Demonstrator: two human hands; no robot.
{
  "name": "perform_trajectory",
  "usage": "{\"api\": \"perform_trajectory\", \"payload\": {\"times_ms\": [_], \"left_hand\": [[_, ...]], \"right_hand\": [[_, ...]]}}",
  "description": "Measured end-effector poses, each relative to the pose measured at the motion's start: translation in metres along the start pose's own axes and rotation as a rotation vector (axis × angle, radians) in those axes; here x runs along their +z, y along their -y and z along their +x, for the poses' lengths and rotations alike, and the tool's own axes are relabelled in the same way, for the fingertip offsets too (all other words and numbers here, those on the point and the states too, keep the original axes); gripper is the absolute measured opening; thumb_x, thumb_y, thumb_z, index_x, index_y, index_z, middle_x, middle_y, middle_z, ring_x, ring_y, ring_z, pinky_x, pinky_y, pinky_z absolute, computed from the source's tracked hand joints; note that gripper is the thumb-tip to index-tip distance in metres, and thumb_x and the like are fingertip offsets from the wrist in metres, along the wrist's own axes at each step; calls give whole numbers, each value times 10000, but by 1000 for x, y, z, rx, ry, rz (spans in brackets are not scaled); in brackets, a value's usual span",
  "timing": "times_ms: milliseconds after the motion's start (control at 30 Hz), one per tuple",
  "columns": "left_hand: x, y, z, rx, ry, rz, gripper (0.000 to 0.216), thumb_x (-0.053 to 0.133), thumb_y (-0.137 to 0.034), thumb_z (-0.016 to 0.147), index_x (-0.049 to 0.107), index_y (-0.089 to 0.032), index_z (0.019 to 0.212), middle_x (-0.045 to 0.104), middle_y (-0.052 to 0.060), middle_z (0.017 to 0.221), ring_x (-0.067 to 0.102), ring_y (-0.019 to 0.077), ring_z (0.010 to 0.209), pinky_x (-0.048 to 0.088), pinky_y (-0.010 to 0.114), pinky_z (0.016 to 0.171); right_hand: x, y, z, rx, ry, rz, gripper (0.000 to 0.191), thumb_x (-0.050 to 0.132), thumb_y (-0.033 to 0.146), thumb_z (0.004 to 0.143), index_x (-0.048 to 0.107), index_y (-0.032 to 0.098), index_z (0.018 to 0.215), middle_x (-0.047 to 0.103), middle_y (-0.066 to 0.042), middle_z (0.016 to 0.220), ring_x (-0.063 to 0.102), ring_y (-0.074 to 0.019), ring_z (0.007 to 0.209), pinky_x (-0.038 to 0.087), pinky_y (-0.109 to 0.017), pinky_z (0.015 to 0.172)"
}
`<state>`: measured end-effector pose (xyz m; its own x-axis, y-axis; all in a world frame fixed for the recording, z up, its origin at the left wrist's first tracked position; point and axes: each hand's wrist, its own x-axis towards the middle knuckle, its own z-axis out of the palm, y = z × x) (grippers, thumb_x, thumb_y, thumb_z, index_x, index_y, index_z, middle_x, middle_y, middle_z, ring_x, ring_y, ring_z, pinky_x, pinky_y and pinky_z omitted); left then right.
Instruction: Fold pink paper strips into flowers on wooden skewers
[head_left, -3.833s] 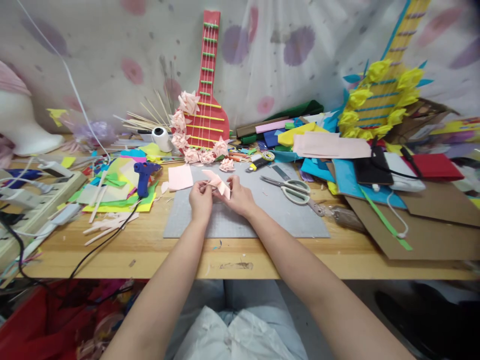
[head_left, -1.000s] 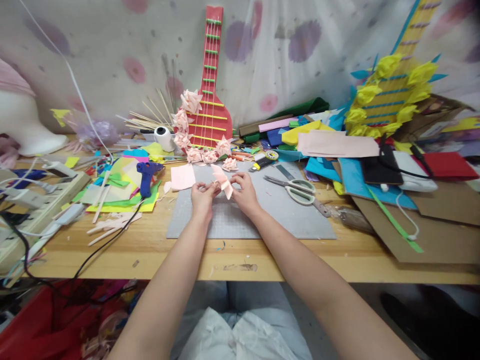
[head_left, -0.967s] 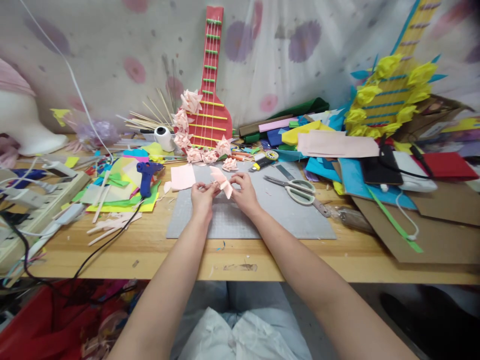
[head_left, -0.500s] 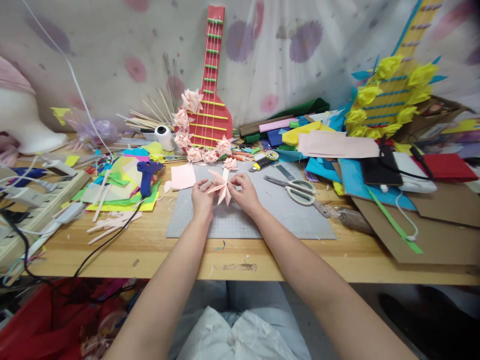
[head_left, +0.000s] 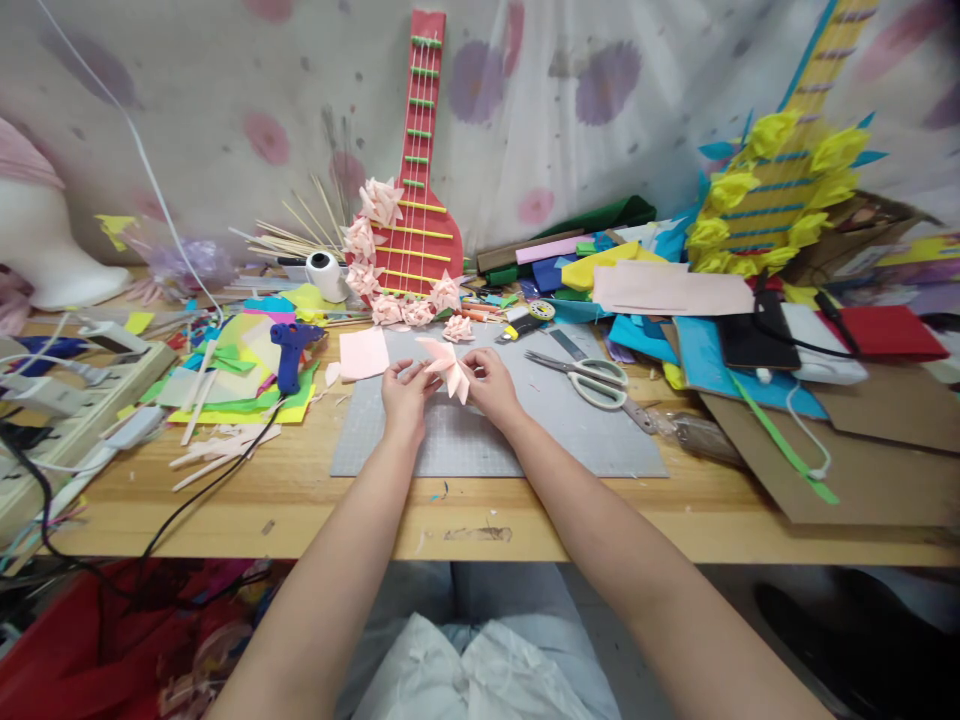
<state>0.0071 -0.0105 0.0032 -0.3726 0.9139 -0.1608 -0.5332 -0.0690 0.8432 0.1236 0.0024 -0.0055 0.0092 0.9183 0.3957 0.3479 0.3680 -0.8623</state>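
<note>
Head view, pink paper (head_left: 448,371), slanting down rightward

Near the center of the frame, the left hand (head_left: 405,395) and the right hand (head_left: 491,387) hold a pale pink folded-paper flower (head_left: 451,374) between them above a gray cutting mat (head_left: 465,455), where scissors (head_left: 573,368) lie to the right. On the counter (head_left: 300,500) at left, a blue glue gun (head_left: 288,355) rests on colored sheets (head_left: 244,345). A red stringed instrument (head_left: 424,220) trimmed with pink flowers (head_left: 363,240) stands at upper center.
</note>
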Motion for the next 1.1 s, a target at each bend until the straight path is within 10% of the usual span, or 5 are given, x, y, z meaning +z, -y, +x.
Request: {"api": "perform_trajectory", "payload": {"times_ms": [433,1100], "left_hand": [[0,1,-2,79,-10,-27,467,703,-176,471,369,-187,798,569,-34,657,566,91,517,446,217,516],[1,-4,-4,39,20,-39,385,674,-167,523,413,-177,805,596,-14,660,575,99,535,438,213,527]], "right_hand": [[1,0,-4,-15,278,-85,184,551,312,666,495,201,803,525,35,756,467,-88,634,384,-218,591],[1,3,-6,57,319,-174,141,475,282,687,460,226,816,558,41,709,504,-121,639,360,-230,590]]}}
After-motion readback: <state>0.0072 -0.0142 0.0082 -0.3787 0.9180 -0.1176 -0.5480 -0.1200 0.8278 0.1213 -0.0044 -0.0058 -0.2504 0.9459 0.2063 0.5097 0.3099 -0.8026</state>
